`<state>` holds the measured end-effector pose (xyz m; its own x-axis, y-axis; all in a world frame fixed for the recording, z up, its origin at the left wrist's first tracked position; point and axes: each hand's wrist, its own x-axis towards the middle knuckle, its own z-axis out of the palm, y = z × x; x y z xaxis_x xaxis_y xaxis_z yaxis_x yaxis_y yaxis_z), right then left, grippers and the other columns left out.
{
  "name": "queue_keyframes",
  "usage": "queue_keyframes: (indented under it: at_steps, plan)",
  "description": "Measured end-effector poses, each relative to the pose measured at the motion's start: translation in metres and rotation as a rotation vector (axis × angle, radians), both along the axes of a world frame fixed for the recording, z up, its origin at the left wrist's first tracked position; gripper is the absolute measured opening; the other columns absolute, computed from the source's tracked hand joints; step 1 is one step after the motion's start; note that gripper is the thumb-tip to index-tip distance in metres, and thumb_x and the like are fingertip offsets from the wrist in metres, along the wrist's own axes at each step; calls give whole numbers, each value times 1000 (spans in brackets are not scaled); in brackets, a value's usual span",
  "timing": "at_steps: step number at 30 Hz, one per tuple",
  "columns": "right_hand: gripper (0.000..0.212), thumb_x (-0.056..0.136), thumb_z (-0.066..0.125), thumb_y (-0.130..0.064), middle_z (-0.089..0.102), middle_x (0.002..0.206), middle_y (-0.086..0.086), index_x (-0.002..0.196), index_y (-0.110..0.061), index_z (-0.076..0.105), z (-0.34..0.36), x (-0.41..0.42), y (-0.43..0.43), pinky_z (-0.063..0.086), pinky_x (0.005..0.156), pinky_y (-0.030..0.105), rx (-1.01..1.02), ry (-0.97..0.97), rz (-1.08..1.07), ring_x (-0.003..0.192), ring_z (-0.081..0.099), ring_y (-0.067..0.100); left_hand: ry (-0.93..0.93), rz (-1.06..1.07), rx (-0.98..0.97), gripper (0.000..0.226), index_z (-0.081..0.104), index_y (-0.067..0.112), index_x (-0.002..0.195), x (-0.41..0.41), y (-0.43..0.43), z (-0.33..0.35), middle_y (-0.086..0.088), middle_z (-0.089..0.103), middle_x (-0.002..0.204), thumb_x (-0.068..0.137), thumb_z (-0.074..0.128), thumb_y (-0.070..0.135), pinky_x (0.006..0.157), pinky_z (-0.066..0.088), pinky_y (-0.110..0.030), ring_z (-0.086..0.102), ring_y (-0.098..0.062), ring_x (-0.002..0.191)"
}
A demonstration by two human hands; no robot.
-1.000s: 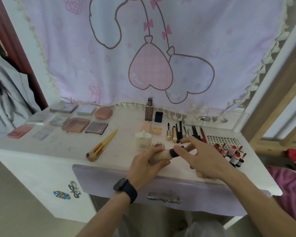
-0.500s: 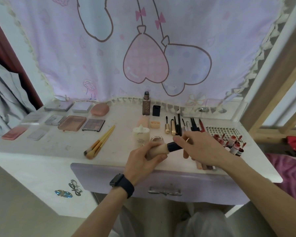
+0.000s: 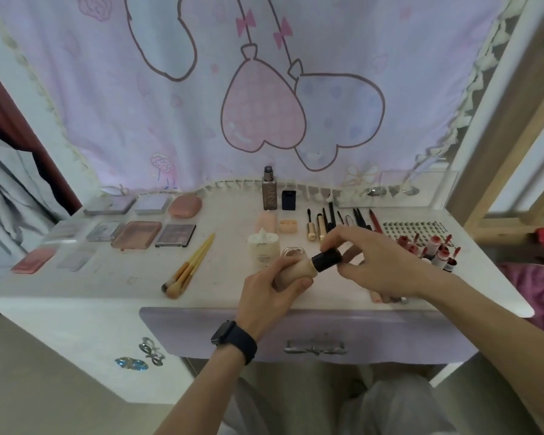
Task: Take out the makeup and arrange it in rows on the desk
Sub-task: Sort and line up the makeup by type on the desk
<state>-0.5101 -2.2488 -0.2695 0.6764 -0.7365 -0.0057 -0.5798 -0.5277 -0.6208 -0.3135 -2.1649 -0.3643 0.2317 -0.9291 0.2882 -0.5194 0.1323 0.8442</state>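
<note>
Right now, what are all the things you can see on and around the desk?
palettes: about ten, pink, grey and purple, desk's left part
brushes: about three, yellow handles, centre-left
brown bottle: one, upright at the back
black cap: one, beside the brown bottle
cream jar: one, centre
wands and pencils: a row, gold and black, back right
red tubes: a cluster, far right
curtain: one, pink with hearts, behind
drawer: one, purple, shut
beige bottle: one, black cap, held
hands: left grips the body, right pinches the cap

On the desk (image 3: 76,296), palettes (image 3: 132,233) lie left, brushes (image 3: 189,265) beside them; a bottle (image 3: 269,193) stands behind centre; pencils (image 3: 343,221) and lip tubes (image 3: 434,249) lie right.
</note>
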Motion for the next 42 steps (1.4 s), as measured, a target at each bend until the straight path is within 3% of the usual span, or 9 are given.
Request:
queue_keyframes:
  at_steps: [2,5,7,10,12,17,21,33,42]
  plan:
    - [34,90,69,-37,56,119,-18,118,-43,51,2,2,-3,47,71,15,5,15,-14,91,61,-4,-3,6,2,34,52,58,107,0,0,1,24,62,105,85,73,42,73,45,-10,57,5,93]
    - [38,90,54,-65,69,97,-15,115,-36,54,2,7,-5,53,75,26,1,141,-92,79,66,4,-11,8,-5,31,55,54,107,-1,1,2,25,63,103,85,74,42,73,45,-9,58,5,92]
    - [33,95,50,-60,72,83,-12,107,-31,61,3,7,-4,54,69,26,-37,174,-87,69,66,5,-4,5,6,29,56,50,108,-1,1,2,22,64,101,85,73,42,72,45,-9,58,4,90]
    - [13,97,60,-39,66,102,-15,110,-39,57,5,4,-4,52,66,19,-14,110,-16,78,65,4,7,9,24,31,60,43,114,0,1,1,20,64,101,85,72,44,71,44,-9,58,3,88]
    - [26,92,67,-27,60,114,-17,109,-42,55,7,3,-5,53,73,20,-10,52,15,88,65,6,12,10,21,31,60,43,113,0,1,1,19,65,100,86,72,44,71,44,-9,58,2,88]
    - [34,92,58,-57,64,106,-16,120,-37,53,7,7,-5,56,78,30,-5,198,-17,82,67,7,16,8,31,33,60,41,116,0,0,0,16,66,106,85,72,45,72,44,-9,60,-1,92]
    - [24,95,58,-49,67,100,-12,116,-38,58,12,4,-4,58,81,41,-77,226,27,82,68,15,25,1,45,34,60,37,118,0,1,1,15,64,106,86,70,45,71,44,-7,58,2,91]
    - [23,98,57,-45,63,98,-20,121,-42,58,19,-10,-6,54,81,32,-194,186,48,85,62,3,101,-32,21,28,60,45,111,4,4,2,17,65,104,85,64,54,73,49,-17,57,-4,91]
    - [18,96,61,-39,62,84,-19,112,-46,59,38,-22,-6,44,72,24,-219,175,45,77,57,-1,180,-98,76,35,66,30,120,12,12,8,9,66,112,90,65,47,77,48,-15,59,-6,96]
